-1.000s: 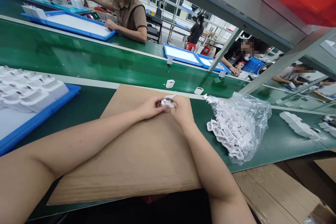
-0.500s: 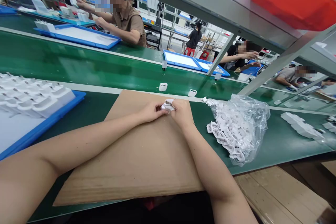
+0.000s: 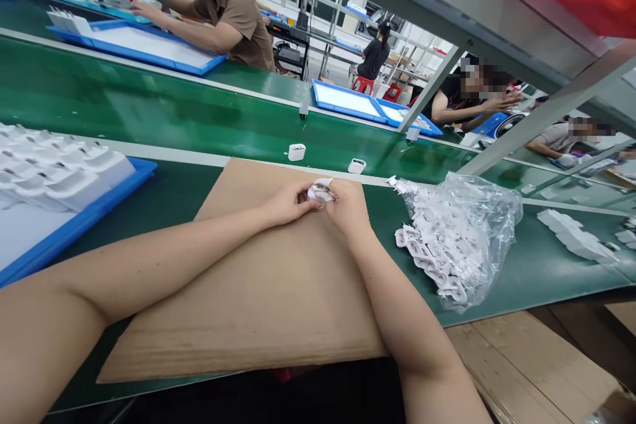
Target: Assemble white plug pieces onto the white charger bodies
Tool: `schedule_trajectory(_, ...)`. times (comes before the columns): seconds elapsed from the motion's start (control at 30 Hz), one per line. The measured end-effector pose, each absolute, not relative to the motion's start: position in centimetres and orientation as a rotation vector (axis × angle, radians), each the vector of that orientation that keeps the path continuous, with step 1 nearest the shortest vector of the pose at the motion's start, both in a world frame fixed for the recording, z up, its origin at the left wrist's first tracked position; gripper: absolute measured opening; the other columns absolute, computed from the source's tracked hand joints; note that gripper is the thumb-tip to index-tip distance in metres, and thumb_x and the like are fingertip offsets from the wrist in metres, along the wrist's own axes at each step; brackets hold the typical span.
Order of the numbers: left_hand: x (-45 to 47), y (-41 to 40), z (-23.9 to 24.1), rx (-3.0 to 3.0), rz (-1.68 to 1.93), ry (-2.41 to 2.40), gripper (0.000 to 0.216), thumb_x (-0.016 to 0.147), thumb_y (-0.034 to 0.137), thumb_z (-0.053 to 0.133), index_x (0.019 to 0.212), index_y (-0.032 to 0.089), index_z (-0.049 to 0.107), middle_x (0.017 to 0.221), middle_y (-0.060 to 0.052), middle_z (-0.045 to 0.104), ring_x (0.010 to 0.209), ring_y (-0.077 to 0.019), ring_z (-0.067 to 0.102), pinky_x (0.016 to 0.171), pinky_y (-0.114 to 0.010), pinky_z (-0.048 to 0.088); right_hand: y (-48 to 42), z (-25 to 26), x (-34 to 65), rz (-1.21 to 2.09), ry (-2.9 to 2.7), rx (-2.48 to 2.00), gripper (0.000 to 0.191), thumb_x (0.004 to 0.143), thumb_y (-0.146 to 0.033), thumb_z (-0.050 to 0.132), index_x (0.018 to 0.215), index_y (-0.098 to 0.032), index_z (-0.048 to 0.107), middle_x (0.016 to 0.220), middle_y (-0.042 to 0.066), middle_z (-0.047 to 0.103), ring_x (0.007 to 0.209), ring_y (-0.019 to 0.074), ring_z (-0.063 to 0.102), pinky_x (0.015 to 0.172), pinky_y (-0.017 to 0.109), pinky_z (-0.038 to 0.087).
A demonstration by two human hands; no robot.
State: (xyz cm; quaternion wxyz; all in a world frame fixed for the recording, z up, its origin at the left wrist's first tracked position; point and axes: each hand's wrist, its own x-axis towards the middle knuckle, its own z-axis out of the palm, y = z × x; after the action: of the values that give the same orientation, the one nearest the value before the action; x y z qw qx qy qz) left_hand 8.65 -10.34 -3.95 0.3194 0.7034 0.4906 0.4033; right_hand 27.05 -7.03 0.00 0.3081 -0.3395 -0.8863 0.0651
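My left hand (image 3: 287,203) and my right hand (image 3: 348,207) meet over the far end of a brown cardboard sheet (image 3: 258,291). Between their pinched fingertips sits a small white plastic part (image 3: 318,193); both hands grip it. My right index finger wears a white finger cot. To the right lies a clear plastic bag (image 3: 460,232) full of several similar white parts. At the left a blue tray (image 3: 74,228) carries rows of white charger bodies (image 3: 54,169).
Two white charger bodies (image 3: 297,152) (image 3: 356,165) ride the green conveyor belt (image 3: 149,112) beyond the cardboard. More white parts (image 3: 571,238) lie at the right. Other people work at blue trays (image 3: 348,103) across the belt. A metal shelf frame (image 3: 447,6) hangs overhead.
My hands stay together on the white part, fingers shifting slightly. The two charger bodies on the belt have drifted left. The view tilted a little.
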Motion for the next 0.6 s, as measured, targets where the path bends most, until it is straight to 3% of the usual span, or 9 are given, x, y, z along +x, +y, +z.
schedule_trajectory(0.23, 9.0, -10.8, -2.6, 2.013, 0.956, 1.470, 0.023, 0.089, 0.040, 0.062, 0.098, 0.021, 0.070, 0.092, -0.006, 0.072, 0.080, -0.0237, 0.063, 0.070, -0.031, 0.042, -7.7, 0.5, 26.9, 0.303, -2.271, -1.008, 0.038, 0.076, -0.004, 0.054, 0.103, -0.022, 0.074, 0.100, 0.006, 0.076, 0.096, 0.0268, 0.068, 0.086, 0.038, 0.053)
schedule_trajectory(0.33, 9.1, -10.9, -1.0, 1.969, 0.877, 1.449, 0.022, 0.085, 0.041, 0.067, 0.093, 0.021, 0.072, 0.091, -0.007, 0.073, 0.080, -0.0253, 0.064, 0.068, -0.031, 0.042, -7.7, -0.9, 27.0, 0.504, -2.107, -0.966, 0.039, 0.080, -0.010, 0.057, 0.113, -0.022, 0.073, 0.109, 0.008, 0.075, 0.103, 0.0270, 0.069, 0.094, 0.042, 0.054)
schedule_trajectory(0.47, 7.5, -12.7, 1.7, 1.938, 0.806, 1.541, 0.030, 0.079, 0.048, 0.071, 0.089, 0.020, 0.074, 0.086, -0.006, 0.074, 0.077, -0.0255, 0.065, 0.065, -0.030, 0.042, -7.3, -2.8, 27.5, 0.872, -1.761, -0.887, 0.052, 0.088, -0.034, 0.065, 0.139, -0.023, 0.060, 0.128, 0.011, 0.069, 0.114, 0.0251, 0.067, 0.093, 0.040, 0.058)
schedule_trajectory(0.6, 2.3, -17.4, 5.2, 1.906, 0.846, 1.772, 0.049, 0.079, 0.060, 0.067, 0.103, 0.019, 0.075, 0.092, -0.004, 0.074, 0.083, -0.0230, 0.065, 0.071, -0.030, 0.047, -6.8, -3.3, 28.3, 0.872, -1.625, -0.964, 0.054, 0.090, -0.044, 0.062, 0.137, -0.019, 0.062, 0.136, 0.014, 0.063, 0.119, 0.0280, 0.064, 0.085, 0.039, 0.060)
